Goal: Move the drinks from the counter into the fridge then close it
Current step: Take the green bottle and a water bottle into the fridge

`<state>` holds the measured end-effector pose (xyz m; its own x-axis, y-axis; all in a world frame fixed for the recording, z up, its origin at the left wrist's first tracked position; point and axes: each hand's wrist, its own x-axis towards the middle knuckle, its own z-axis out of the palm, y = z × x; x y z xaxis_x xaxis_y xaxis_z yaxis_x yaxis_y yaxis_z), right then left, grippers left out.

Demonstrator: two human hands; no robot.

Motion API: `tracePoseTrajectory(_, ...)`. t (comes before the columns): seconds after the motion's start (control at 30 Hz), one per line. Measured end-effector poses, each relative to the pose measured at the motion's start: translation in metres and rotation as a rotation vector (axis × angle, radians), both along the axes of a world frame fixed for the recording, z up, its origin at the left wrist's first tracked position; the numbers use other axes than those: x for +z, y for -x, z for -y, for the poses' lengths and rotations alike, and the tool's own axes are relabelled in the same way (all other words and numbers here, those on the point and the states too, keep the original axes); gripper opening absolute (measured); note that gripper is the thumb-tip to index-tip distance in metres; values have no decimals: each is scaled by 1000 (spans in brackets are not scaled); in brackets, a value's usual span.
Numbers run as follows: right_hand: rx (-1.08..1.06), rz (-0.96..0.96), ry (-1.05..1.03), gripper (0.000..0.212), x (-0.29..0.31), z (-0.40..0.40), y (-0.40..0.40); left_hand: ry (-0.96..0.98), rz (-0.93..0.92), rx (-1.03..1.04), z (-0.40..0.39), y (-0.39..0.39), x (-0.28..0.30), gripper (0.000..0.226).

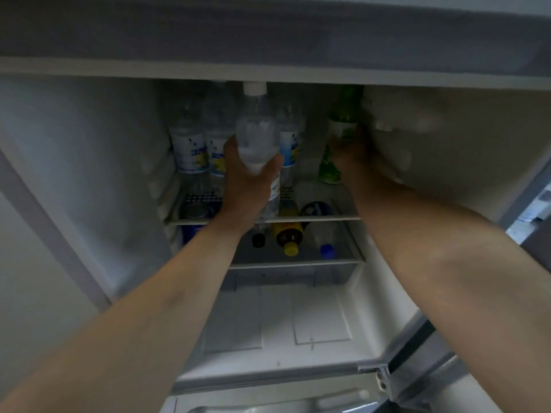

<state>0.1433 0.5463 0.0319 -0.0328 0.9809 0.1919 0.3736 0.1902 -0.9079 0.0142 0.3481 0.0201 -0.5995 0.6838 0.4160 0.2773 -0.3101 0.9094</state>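
Note:
Both my arms reach into the open fridge. My left hand grips a clear water bottle with a white cap, held upright just above the upper shelf. My right hand is wrapped around a green glass bottle that stands at the right end of the same shelf. Behind them stand three clear labelled bottles in a row at the back.
On the lower shelf lie a yellow-capped bottle, a blue-capped bottle, a dark-capped one and a blue can. Below sits a clear drawer. The fridge door hangs open at right.

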Motion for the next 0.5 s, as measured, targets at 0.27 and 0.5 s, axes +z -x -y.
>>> tracePoseTrajectory(0.27,-81,66,-65,34,-7,16,-1,223,-232,-36,-8,5,3,84)
tracePoseTrajectory(0.5,-93,252,-129,47,-12,40,-20,329,-446,-76,-32,-16,12,81)
